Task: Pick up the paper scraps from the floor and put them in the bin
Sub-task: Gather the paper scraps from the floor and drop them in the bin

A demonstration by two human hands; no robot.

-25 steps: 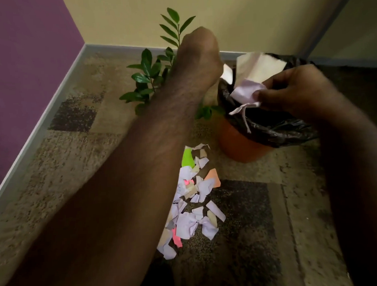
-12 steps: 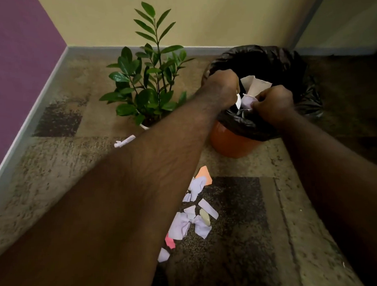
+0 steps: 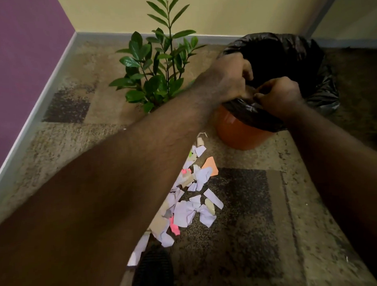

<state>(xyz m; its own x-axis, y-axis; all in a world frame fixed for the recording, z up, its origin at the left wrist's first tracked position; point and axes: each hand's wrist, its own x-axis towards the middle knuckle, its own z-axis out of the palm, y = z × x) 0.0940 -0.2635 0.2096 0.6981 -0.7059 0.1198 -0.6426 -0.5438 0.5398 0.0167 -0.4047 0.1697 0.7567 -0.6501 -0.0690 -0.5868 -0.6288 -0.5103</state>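
Observation:
An orange bin (image 3: 236, 132) lined with a black bag (image 3: 287, 53) stands on the carpet at upper right. My left hand (image 3: 232, 77) and my right hand (image 3: 277, 94) meet over the bin's near rim, touching each other, fingers curled. No paper shows in either hand. A pile of paper scraps (image 3: 197, 185), mostly white with orange, pink and green bits, lies on the floor in front of the bin. My left forearm hides part of the pile.
A leafy potted plant (image 3: 159, 79) stands just left of the bin, its pot hidden behind my arm. A dark shoe (image 3: 152, 270) is at the bottom by the scraps. A purple wall runs along the left, a yellow wall at the back.
Both hands came down to the bin's rim and closed together. The white paper held above the bin earlier is no longer visible. The view tilted down slightly.

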